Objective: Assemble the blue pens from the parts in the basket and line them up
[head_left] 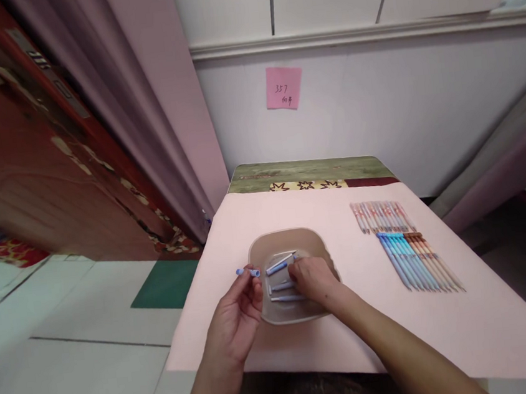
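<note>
A short blue pen cap (248,273) is pinched between the thumb and fingers of my left hand (238,312), just over the left rim of a beige plastic bin (286,242). Its open end faces the bin. Inside the bin lie several loose blue-and-white pen parts (277,269), some with pale tips. My right hand (313,278) reaches into the bin from the right with its fingers curled together. A bit of blue shows by its fingertips, but what they grip is hidden.
At the right of the pink-covered table (376,335) lies a row of blue and brown pens (420,262). Behind it is a row of clear pens with reddish marks (381,216). A pink note (283,87) is stuck on the wall. A curtain hangs at the left.
</note>
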A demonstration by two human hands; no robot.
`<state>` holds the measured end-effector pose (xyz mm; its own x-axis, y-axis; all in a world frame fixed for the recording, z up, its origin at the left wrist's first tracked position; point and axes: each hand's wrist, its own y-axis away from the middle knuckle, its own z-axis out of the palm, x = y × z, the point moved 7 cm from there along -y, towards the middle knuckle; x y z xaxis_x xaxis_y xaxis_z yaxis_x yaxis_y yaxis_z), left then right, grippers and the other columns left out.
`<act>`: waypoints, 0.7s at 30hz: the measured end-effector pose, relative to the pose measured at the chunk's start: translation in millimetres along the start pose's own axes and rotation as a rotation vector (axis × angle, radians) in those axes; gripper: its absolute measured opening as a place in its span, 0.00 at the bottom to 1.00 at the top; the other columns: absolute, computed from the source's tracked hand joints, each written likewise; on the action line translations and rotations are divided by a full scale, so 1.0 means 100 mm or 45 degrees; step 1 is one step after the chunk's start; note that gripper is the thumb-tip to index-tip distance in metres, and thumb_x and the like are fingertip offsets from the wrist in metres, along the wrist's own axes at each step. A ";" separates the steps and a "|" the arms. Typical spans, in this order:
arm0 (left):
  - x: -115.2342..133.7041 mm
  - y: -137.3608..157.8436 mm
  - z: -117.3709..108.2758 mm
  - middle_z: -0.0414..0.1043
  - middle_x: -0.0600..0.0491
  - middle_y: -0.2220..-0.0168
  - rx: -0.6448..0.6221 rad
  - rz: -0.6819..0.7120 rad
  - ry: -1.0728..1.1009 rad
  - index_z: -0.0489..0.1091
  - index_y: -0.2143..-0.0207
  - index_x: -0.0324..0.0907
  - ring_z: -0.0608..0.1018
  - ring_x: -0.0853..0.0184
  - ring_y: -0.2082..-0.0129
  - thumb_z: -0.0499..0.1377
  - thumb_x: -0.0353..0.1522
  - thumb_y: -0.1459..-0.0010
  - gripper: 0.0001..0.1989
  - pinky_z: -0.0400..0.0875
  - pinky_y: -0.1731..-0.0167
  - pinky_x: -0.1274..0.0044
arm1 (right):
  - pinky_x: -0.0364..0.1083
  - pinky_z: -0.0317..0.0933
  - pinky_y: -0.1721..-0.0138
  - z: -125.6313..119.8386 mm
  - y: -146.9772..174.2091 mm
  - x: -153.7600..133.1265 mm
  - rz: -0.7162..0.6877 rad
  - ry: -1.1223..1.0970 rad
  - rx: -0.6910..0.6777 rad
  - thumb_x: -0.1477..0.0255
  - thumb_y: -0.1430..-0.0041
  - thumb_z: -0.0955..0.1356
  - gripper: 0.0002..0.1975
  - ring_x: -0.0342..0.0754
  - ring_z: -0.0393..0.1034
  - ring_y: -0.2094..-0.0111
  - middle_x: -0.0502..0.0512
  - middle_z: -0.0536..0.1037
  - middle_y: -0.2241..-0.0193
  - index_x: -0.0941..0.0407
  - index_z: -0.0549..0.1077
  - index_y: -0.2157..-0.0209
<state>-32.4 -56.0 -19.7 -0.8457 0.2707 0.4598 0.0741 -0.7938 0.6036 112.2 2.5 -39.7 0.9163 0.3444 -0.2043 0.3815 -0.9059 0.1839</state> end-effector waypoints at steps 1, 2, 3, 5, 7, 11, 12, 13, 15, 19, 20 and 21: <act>-0.01 -0.01 0.00 0.74 0.48 0.72 -0.003 0.002 0.007 0.71 0.64 0.32 0.77 0.73 0.78 0.52 0.21 0.40 0.08 0.75 0.78 0.85 | 0.46 0.62 0.66 -0.05 0.03 0.02 0.013 -0.004 0.015 0.76 0.45 0.64 0.09 0.55 0.75 0.64 0.59 0.80 0.66 0.56 0.77 0.66; -0.01 -0.02 0.01 0.74 0.49 0.72 -0.012 0.008 0.014 0.71 0.64 0.32 0.77 0.74 0.78 0.52 0.21 0.39 0.08 0.75 0.78 0.85 | 0.46 0.62 0.66 -0.10 0.08 0.05 0.029 -0.027 0.040 0.74 0.45 0.65 0.08 0.54 0.75 0.65 0.58 0.80 0.67 0.55 0.76 0.66; -0.02 -0.03 0.02 0.74 0.49 0.72 -0.028 0.016 0.019 0.71 0.64 0.32 0.76 0.74 0.78 0.52 0.21 0.39 0.08 0.74 0.79 0.85 | 0.45 0.62 0.67 -0.15 0.12 0.08 0.044 -0.082 0.076 0.72 0.45 0.65 0.07 0.52 0.75 0.66 0.55 0.80 0.68 0.54 0.75 0.65; -0.06 -0.05 0.03 0.73 0.50 0.73 -0.058 0.017 0.018 0.71 0.65 0.33 0.75 0.75 0.79 0.53 0.22 0.40 0.07 0.73 0.81 0.86 | 0.43 0.60 0.69 -0.24 0.22 0.13 0.058 -0.362 0.170 0.69 0.44 0.66 0.06 0.47 0.73 0.70 0.51 0.80 0.72 0.53 0.74 0.66; -0.15 -0.07 0.05 0.73 0.51 0.74 -0.072 -0.021 0.001 0.71 0.66 0.34 0.74 0.76 0.80 0.54 0.24 0.39 0.06 0.71 0.82 0.86 | 0.41 0.59 0.72 -0.25 0.31 0.17 0.054 -0.784 0.243 0.68 0.43 0.65 0.06 0.44 0.71 0.74 0.49 0.78 0.75 0.54 0.73 0.67; -0.37 -0.06 0.08 0.75 0.48 0.71 -0.084 -0.122 -0.063 0.71 0.67 0.34 0.74 0.74 0.80 0.55 0.25 0.40 0.06 0.72 0.82 0.84 | 0.40 0.60 0.76 -0.16 0.40 0.17 0.039 -1.404 0.235 0.67 0.42 0.65 0.08 0.41 0.68 0.78 0.48 0.75 0.77 0.57 0.72 0.67; -0.40 -0.05 0.09 0.76 0.48 0.70 -0.083 -0.133 -0.079 0.72 0.66 0.33 0.75 0.73 0.79 0.55 0.26 0.40 0.06 0.73 0.81 0.84 | 0.39 0.60 0.76 -0.14 0.42 0.15 0.036 -1.502 0.223 0.67 0.42 0.65 0.08 0.41 0.67 0.78 0.48 0.74 0.77 0.57 0.72 0.66; -0.43 -0.05 0.09 0.76 0.47 0.69 -0.080 -0.140 -0.093 0.72 0.65 0.33 0.76 0.73 0.78 0.56 0.26 0.40 0.06 0.73 0.81 0.83 | 0.39 0.60 0.76 -0.14 0.43 0.14 0.035 -1.587 0.208 0.66 0.42 0.66 0.09 0.40 0.67 0.78 0.49 0.74 0.76 0.57 0.72 0.66; -0.46 -0.03 0.08 0.77 0.47 0.69 -0.078 -0.150 -0.108 0.72 0.63 0.32 0.77 0.72 0.78 0.56 0.26 0.40 0.06 0.74 0.81 0.83 | 0.39 0.60 0.77 -0.13 0.46 0.10 0.053 -1.730 0.159 0.64 0.43 0.67 0.10 0.39 0.66 0.79 0.48 0.74 0.76 0.58 0.71 0.66; -0.51 0.00 0.10 0.77 0.46 0.70 -0.102 -0.203 -0.049 0.72 0.63 0.31 0.79 0.71 0.76 0.55 0.24 0.40 0.07 0.76 0.77 0.84 | 0.37 0.57 0.80 -0.11 0.49 -0.01 0.062 -1.939 0.032 0.60 0.46 0.69 0.15 0.37 0.63 0.82 0.47 0.72 0.79 0.59 0.70 0.68; -0.51 0.00 0.11 0.77 0.45 0.69 -0.105 -0.211 -0.026 0.72 0.63 0.31 0.79 0.71 0.75 0.54 0.24 0.40 0.07 0.76 0.76 0.84 | 0.37 0.57 0.80 -0.10 0.49 -0.03 0.049 -1.971 0.018 0.59 0.46 0.69 0.16 0.37 0.62 0.82 0.46 0.71 0.79 0.59 0.71 0.67; -0.51 0.00 0.11 0.78 0.45 0.69 -0.103 -0.212 -0.005 0.72 0.63 0.31 0.79 0.71 0.74 0.54 0.23 0.39 0.07 0.76 0.75 0.84 | 0.37 0.57 0.80 -0.08 0.50 -0.04 0.033 -1.986 0.004 0.58 0.46 0.69 0.17 0.37 0.62 0.82 0.46 0.71 0.79 0.59 0.71 0.67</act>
<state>17.0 -64.1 -35.6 -0.8407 0.4037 0.3608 -0.1092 -0.7791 0.6173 128.2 -42.1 -21.6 -0.1065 -0.2559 -0.9608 0.3661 -0.9085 0.2014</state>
